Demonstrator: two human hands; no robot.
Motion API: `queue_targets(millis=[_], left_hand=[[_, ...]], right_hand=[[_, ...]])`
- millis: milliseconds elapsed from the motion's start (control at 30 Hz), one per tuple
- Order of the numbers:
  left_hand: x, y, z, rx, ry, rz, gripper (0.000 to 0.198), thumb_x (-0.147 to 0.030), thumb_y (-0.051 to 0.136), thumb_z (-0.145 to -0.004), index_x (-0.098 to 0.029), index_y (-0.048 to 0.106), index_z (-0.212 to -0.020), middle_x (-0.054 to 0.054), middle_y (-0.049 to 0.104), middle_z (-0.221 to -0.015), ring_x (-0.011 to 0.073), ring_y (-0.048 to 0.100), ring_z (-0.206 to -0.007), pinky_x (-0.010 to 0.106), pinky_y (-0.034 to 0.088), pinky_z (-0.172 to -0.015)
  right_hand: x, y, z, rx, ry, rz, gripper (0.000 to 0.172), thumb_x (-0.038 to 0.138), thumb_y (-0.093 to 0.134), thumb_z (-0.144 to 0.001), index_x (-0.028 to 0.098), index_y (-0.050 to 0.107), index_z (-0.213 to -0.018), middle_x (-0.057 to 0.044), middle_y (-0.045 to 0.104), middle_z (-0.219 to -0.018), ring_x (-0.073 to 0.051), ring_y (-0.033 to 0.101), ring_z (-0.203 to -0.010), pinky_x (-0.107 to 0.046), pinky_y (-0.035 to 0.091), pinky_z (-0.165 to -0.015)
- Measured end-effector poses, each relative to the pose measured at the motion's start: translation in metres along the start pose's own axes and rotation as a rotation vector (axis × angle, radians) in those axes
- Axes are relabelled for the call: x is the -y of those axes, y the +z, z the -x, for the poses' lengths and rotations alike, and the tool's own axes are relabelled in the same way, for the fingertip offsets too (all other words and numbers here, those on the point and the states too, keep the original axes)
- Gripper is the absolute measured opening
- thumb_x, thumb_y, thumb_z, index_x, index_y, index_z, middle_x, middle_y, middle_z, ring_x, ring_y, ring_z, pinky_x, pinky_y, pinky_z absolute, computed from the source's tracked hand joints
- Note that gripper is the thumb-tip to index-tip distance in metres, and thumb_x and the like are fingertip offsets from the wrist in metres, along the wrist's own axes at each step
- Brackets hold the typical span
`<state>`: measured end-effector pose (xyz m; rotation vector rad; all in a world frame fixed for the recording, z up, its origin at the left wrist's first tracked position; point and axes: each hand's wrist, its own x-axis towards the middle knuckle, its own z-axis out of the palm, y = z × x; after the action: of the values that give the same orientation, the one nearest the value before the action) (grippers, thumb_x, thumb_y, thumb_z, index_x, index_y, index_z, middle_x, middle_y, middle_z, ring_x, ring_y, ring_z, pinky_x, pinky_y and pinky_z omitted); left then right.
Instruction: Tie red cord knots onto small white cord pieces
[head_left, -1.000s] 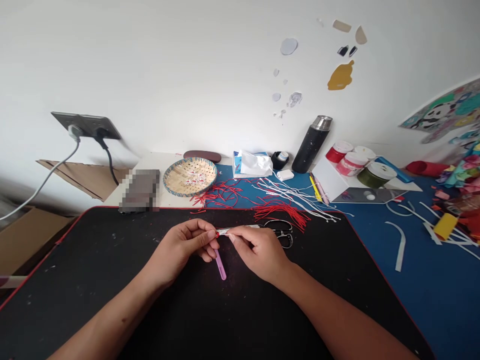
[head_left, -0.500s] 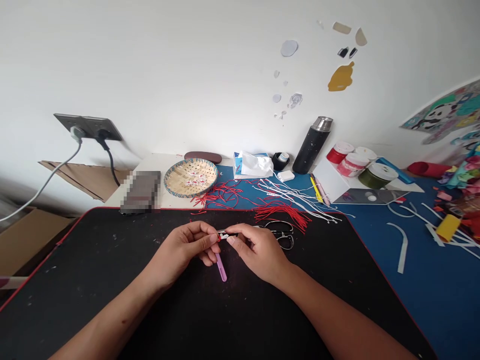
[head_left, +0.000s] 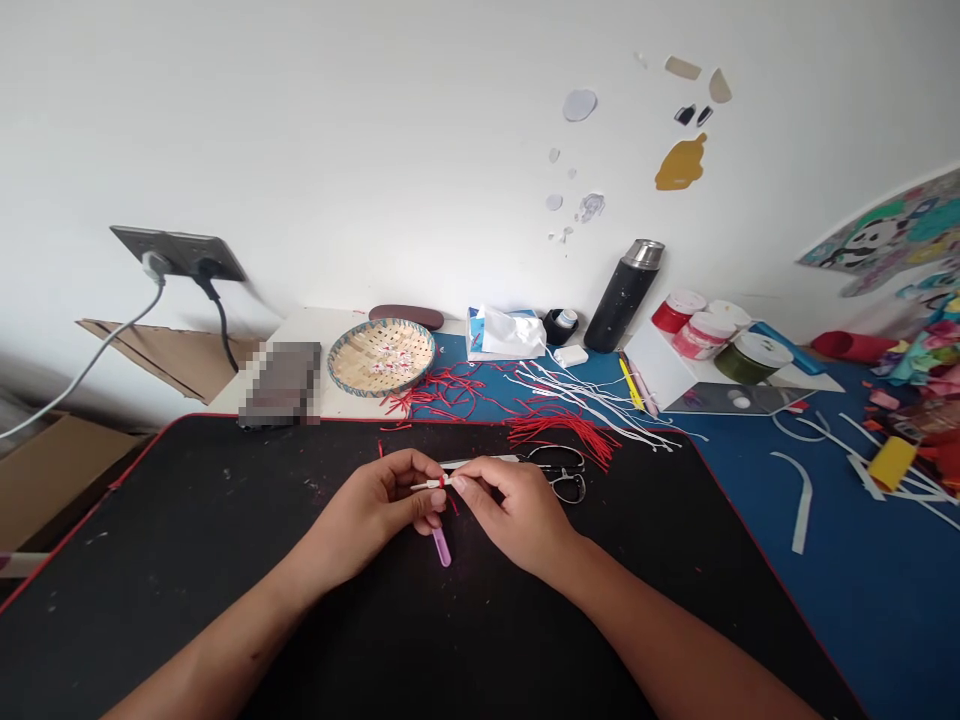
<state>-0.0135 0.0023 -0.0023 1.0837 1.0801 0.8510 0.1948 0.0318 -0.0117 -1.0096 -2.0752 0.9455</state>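
A short white cord with a red cord knotted round it (head_left: 441, 483) runs between my two hands above the black mat. My left hand (head_left: 390, 500) holds its left part between thumb and fingers, with a white end showing in the gap. At its right end, the thumb and forefinger of my right hand (head_left: 517, 500) pinch the cord. A thin red end dangles below. Just under my left fingers lies a pink plastic tool (head_left: 442, 548), its upper end hidden. Beyond my right hand are scissors (head_left: 562, 467) with black-and-silver handles, partly covered by that hand.
Behind the mat (head_left: 315, 640) stand a woven basket (head_left: 341, 380) with small red-and-white pieces, loose red cords (head_left: 559, 428), white cords (head_left: 600, 400), a tissue box (head_left: 480, 345) and a black flask (head_left: 622, 300). Cord spools (head_left: 754, 358) sit on a white box at right.
The small knotted piece has turned, so its red band and white left end now show between my hands. My left fingers have opened slightly around it; a red end now hangs down.
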Motion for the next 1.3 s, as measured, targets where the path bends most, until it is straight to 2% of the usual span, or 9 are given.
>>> queue_targets(millis=[267, 333, 400, 467, 533, 600, 733, 1100, 1300], left_hand=[[-0.0045, -0.0022, 0.0009, -0.112, 0.079, -0.101, 0.033, -0.049, 0.078, -0.086, -0.018, 0.069, -0.091, -0.001, 0.066, -0.074, 0.0148, 0.058, -0.065, 0.029, 0.050, -0.064], [-0.0037, -0.0009, 0.0018, -0.127, 0.102, -0.101, 0.032, -0.046, 0.080, -0.085, -0.019, 0.070, -0.100, 0.000, 0.067, -0.082, 0.0163, 0.060, -0.071, 0.029, 0.051, -0.066], [-0.0025, 0.0012, 0.0029, -0.118, 0.127, -0.102, 0.040, -0.040, 0.083, -0.082, -0.022, 0.069, -0.116, 0.002, 0.070, -0.093, 0.0195, 0.063, -0.084, 0.031, 0.053, -0.074], [-0.0021, 0.0031, 0.0040, -0.079, 0.137, -0.121, 0.047, -0.036, 0.084, -0.081, -0.024, 0.067, -0.123, 0.003, 0.072, -0.101, 0.0218, 0.065, -0.094, 0.033, 0.053, -0.083], [-0.0025, 0.0038, 0.0048, -0.051, 0.130, -0.161, 0.036, -0.038, 0.081, -0.085, -0.023, 0.071, -0.116, 0.004, 0.073, -0.102, 0.0214, 0.065, -0.092, 0.032, 0.053, -0.082], [-0.0035, 0.0030, 0.0049, -0.057, 0.123, -0.199, 0.026, -0.041, 0.076, -0.088, -0.021, 0.075, -0.104, 0.003, 0.074, -0.094, 0.0194, 0.063, -0.082, 0.029, 0.051, -0.073], [-0.0047, -0.0002, 0.0033, -0.087, 0.117, -0.202, 0.026, -0.045, 0.075, -0.088, -0.019, 0.076, -0.091, 0.001, 0.071, -0.079, 0.0154, 0.056, -0.068, 0.026, 0.047, -0.064], [-0.0015, -0.0028, -0.0003, -0.075, 0.115, -0.028, 0.027, -0.045, 0.081, -0.085, -0.019, 0.076, -0.090, 0.000, 0.071, -0.075, 0.0133, 0.057, -0.065, 0.024, 0.047, -0.060], [0.0003, -0.0025, 0.0003, -0.074, 0.062, 0.077, 0.030, -0.044, 0.087, -0.080, -0.018, 0.078, -0.093, 0.001, 0.070, -0.076, 0.0134, 0.057, -0.065, 0.023, 0.047, -0.059]], right_hand=[[0.0001, 0.0021, 0.0001, 0.047, 0.021, -0.010, 0.026, 0.031, 0.056, -0.103, 0.020, 0.074, -0.087, 0.000, 0.070, -0.074, -0.013, 0.060, -0.065, -0.025, 0.041, -0.064], [0.0016, 0.0019, 0.0001, 0.057, 0.039, -0.044, 0.026, 0.031, 0.056, -0.102, 0.019, 0.074, -0.087, 0.000, 0.069, -0.072, -0.013, 0.059, -0.063, -0.025, 0.040, -0.062], [0.0031, 0.0018, 0.0001, 0.062, 0.078, -0.107, 0.025, 0.031, 0.056, -0.102, 0.018, 0.075, -0.091, 0.002, 0.064, -0.065, -0.012, 0.056, -0.058, -0.024, 0.039, -0.059], [0.0038, 0.0023, 0.0004, 0.088, 0.143, -0.198, 0.026, 0.034, 0.055, -0.102, 0.018, 0.075, -0.096, 0.004, 0.057, -0.057, -0.011, 0.053, -0.051, -0.023, 0.038, -0.054], [0.0032, 0.0037, 0.0008, 0.133, 0.206, -0.297, 0.030, 0.038, 0.054, -0.103, 0.016, 0.074, -0.098, 0.006, 0.052, -0.052, -0.010, 0.050, -0.045, -0.022, 0.037, -0.049], [0.0018, 0.0054, 0.0013, 0.168, 0.243, -0.380, 0.033, 0.042, 0.054, -0.104, 0.016, 0.073, -0.098, 0.007, 0.050, -0.051, -0.010, 0.049, -0.043, -0.021, 0.036, -0.046], [0.0006, 0.0069, 0.0008, 0.167, 0.277, -0.486, 0.032, 0.044, 0.056, -0.102, 0.016, 0.072, -0.098, 0.007, 0.050, -0.050, -0.009, 0.049, -0.041, -0.020, 0.035, -0.044], [0.0024, 0.0064, -0.0013, 0.224, 0.336, -0.542, 0.033, 0.045, 0.059, -0.099, 0.016, 0.071, -0.093, 0.007, 0.050, -0.046, -0.008, 0.047, -0.037, -0.020, 0.033, -0.042], [0.0023, 0.0063, -0.0015, 0.229, 0.347, -0.559, 0.034, 0.046, 0.059, -0.099, 0.016, 0.070, -0.091, 0.007, 0.052, -0.047, -0.009, 0.047, -0.037, -0.020, 0.034, -0.042]])
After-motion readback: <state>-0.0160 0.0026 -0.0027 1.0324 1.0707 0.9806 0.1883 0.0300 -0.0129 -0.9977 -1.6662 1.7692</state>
